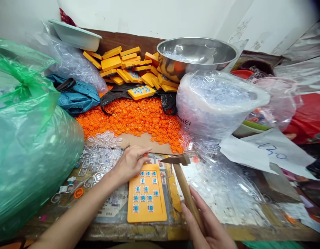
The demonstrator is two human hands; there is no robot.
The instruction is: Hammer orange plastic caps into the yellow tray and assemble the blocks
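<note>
My right hand (205,221) is wrapped round the wooden handle of a hammer (186,190). Its dark metal head is raised near the upper right of a yellow-orange plastic panel (147,216). The panel lies flat on the workbench, with several small blue-centred squares set in its recessed face. At the panel's top edge is my left hand (132,160), its thumb and fingers drawn together; what they pinch, if anything, is too small to make out. Clear plastic rings (96,162) lie in a loose pile left of that hand.
A heap of orange rings (129,116) spreads behind my hands, with stacked yellow panels (123,64) beyond. A green plastic bag (32,155) bulges at left. On the right are a full clear bag (217,103), a steel bowl (196,52) and a marked paper sheet (269,148).
</note>
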